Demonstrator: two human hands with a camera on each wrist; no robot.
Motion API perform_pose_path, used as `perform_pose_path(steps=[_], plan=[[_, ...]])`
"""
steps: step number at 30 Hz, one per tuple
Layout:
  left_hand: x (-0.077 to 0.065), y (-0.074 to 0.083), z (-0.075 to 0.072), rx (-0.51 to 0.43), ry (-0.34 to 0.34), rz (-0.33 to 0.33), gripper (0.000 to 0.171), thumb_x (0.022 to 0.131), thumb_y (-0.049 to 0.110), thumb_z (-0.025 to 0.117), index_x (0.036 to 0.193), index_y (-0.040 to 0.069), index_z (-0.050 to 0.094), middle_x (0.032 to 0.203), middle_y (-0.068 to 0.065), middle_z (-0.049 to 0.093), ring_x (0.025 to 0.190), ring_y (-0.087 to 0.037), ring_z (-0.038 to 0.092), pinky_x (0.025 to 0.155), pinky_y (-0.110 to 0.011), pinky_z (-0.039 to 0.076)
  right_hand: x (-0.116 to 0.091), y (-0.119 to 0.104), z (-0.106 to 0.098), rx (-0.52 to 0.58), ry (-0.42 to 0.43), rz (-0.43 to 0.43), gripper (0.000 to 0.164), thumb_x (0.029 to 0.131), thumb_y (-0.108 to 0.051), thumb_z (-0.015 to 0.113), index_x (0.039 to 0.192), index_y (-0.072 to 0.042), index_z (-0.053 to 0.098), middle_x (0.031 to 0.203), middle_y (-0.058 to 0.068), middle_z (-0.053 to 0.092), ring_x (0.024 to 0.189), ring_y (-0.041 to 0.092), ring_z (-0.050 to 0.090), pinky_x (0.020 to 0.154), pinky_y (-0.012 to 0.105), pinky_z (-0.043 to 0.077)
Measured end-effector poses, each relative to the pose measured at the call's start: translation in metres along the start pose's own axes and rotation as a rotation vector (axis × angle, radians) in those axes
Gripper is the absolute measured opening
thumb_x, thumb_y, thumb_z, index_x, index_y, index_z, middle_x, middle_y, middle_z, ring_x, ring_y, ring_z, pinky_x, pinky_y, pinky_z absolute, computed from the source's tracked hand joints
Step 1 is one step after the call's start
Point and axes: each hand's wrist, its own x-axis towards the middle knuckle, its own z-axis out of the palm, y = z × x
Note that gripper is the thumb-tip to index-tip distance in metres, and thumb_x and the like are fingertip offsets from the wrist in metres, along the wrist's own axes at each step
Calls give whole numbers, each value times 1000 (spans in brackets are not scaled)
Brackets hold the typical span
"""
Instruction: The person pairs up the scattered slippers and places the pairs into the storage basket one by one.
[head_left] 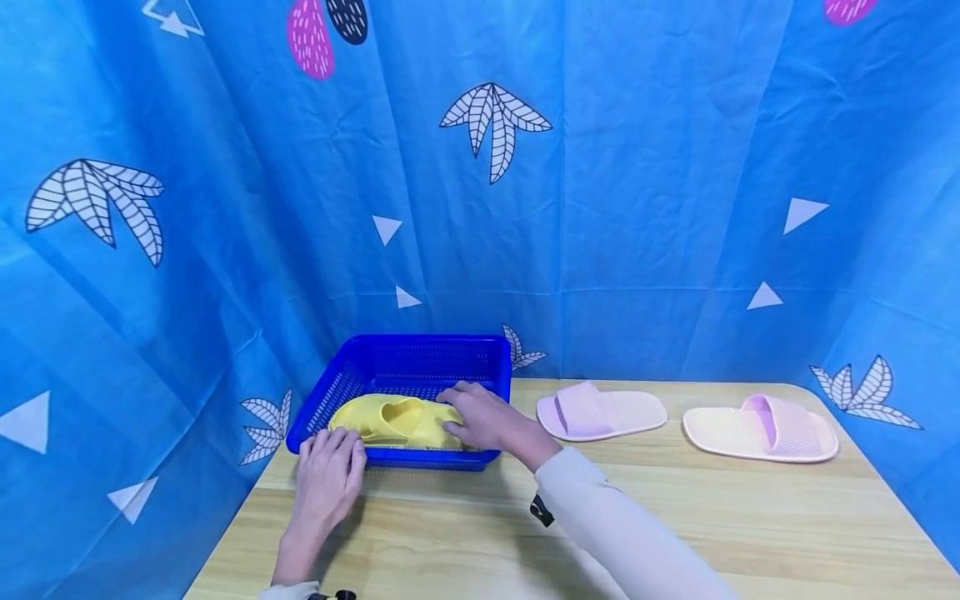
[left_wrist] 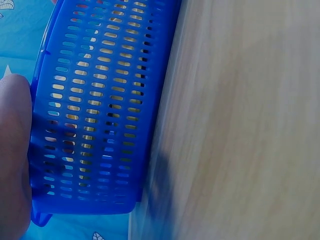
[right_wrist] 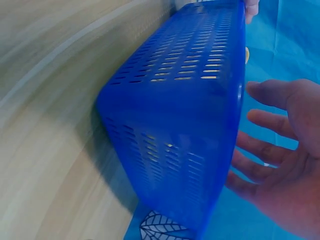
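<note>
A blue plastic basket [head_left: 457,458] with slotted walls stands at the back left of the wooden table. Inside it lies something yellow and slipper-shaped [head_left: 367,414], with a rounded end to the left and an opening in its middle. My left hand [head_left: 327,475] holds the basket's near rim at the left corner, fingers bent over it; the rim hides the fingertips. Over the basket's right side is my right hand [head_left: 483,414], beside the yellow slipper's right end. In the right wrist view that hand [right_wrist: 290,155] has spread, loosely bent fingers just above the rim.
To the basket's right, a pink slipper [head_left: 585,410] lies on the table [head_left: 675,517]. Farther right is another pink slipper [head_left: 787,429] with a cream sole, its strap end pointing right. A blue patterned curtain [head_left: 615,208] hangs behind the table and along both sides.
</note>
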Motion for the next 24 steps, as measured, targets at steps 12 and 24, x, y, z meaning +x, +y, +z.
perform_pose_path(steps=[12, 24], plan=[[2, 1, -3, -8, -18, -10, 23, 99, 19, 50, 95, 6, 69, 96, -13, 67, 96, -39, 56, 91, -58, 36, -17, 5, 0, -1, 112, -56, 45, 102, -26, 65, 144, -11, 58, 144, 8, 57, 136, 29, 51, 110, 46, 44], [6, 5, -9, -51, -2, -16, 17, 98, 18, 54, 96, 7, 67, 96, -11, 65, 95, -36, 56, 94, -59, 36, -34, 14, 5, 13, 226, -86, 44, 102, -30, 64, 142, -11, 60, 142, 8, 58, 135, 28, 50, 110, 46, 44]])
